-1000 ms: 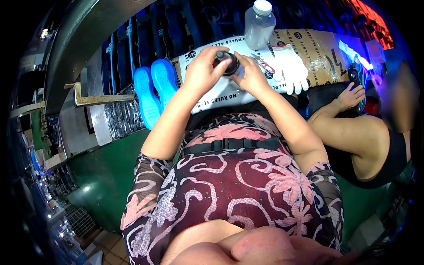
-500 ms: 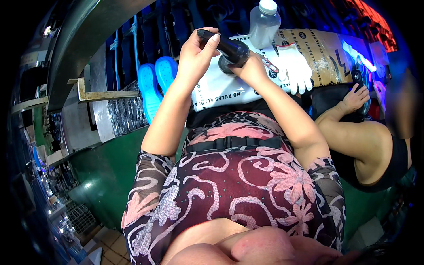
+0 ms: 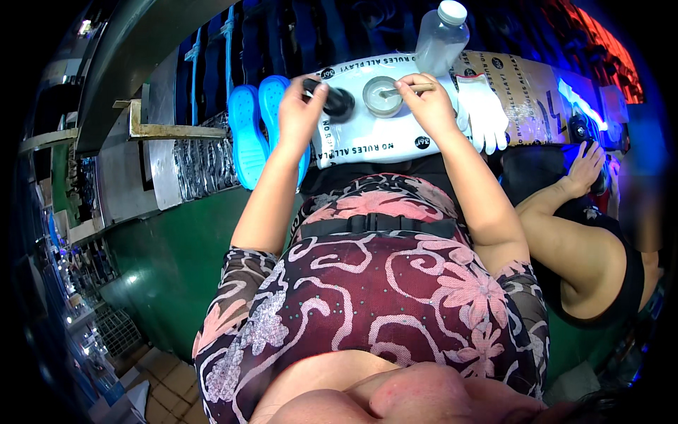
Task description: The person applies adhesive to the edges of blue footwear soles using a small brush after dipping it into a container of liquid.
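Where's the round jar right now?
Head view, upper centre: the round jar sits on the white wrapping, between the dark bottle and the right hand.

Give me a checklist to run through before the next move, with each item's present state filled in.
1. Black, tapered bottle-like object gripped: ok, in the left hand.
2. That object resting on the white wrapped package: cannot tell, it is blurred.
3. Thin pale-brown stick gripped: ok, between the right hand's fingers.
4. Small round clear container uncovered: ok, its mouth is open.
5. White round cap on the large clear plastic bottle: ok, in place.
6. Hands gloved: not ok, both are bare; a white fabric glove lies to the right.
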A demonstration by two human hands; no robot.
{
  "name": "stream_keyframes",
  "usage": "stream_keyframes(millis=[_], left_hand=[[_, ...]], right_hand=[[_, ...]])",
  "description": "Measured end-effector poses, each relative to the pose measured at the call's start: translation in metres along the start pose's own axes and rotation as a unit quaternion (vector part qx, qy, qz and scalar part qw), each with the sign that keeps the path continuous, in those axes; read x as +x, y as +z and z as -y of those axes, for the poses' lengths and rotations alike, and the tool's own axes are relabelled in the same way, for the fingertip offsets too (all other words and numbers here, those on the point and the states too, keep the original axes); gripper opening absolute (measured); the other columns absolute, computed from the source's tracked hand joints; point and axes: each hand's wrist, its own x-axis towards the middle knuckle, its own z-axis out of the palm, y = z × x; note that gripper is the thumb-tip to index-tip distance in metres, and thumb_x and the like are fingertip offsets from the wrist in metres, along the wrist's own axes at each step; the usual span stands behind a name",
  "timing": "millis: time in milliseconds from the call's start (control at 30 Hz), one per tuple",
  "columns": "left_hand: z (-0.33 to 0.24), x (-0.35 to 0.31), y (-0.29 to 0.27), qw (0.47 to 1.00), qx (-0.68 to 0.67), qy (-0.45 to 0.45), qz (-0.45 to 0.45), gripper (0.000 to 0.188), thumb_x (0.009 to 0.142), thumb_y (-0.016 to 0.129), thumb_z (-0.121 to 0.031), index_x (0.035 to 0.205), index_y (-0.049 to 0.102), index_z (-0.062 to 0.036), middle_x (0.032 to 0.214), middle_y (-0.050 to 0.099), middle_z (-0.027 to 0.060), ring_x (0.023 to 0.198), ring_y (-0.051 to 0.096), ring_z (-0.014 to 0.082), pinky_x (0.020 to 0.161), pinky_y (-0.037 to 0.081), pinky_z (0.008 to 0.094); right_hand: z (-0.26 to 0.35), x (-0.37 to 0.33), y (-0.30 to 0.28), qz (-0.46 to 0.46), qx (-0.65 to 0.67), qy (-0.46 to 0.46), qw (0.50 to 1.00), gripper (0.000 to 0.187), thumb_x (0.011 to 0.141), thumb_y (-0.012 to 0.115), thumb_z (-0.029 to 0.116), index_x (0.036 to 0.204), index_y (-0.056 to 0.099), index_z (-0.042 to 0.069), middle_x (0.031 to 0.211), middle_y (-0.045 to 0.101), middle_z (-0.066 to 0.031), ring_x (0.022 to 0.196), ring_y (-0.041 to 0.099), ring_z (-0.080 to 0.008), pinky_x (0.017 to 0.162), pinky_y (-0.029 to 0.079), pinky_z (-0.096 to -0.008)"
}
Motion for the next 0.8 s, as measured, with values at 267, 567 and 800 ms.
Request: stream_keyframes(millis=[267,567,800], left_hand=[[0.021,0.005,0.015,0.991,0.128,-0.012,0.028,0.044,0.071,0.077,-0.022,0.108,0.061,-0.0054,0.094,0.067,0.0142,0.085,0.066,0.028,0.074,0.051,0.0345],[-0.045,0.08,0.089,0.974,0.155,0.122,0.108,0.047,0.07,0.075,-0.036,0.103,0.063,-0.0052,0.083,0.068,0.0132,0.078,0.066,0.0292,0.069,0.051,0.0364],[-0.032,0.093,0.128,0.943,0.232,0.096,0.216,0.047,0.069,0.078,-0.034,0.102,0.062,-0.0041,0.085,0.069,0.0119,0.077,0.067,0.0254,0.07,0.051,0.0337]], right_hand=[[0.002,-0.019,-0.001,-0.031,0.025,-0.012,0.999,0.017,0.083,0.066,0.02,0.084,0.066,0.003,0.081,0.063,-0.0098,0.078,0.059,-0.0234,0.072,0.046,-0.0319],[-0.002,-0.029,0.003,-0.057,0.013,-0.12,0.991,0.012,0.079,0.069,0.014,0.08,0.066,0.003,0.075,0.063,-0.0108,0.066,0.062,-0.0274,0.061,0.048,-0.034],[-0.002,-0.029,0.001,-0.057,0.027,-0.11,0.992,0.011,0.079,0.069,0.014,0.081,0.066,0.003,0.076,0.063,-0.0109,0.067,0.061,-0.0278,0.062,0.048,-0.0339]])
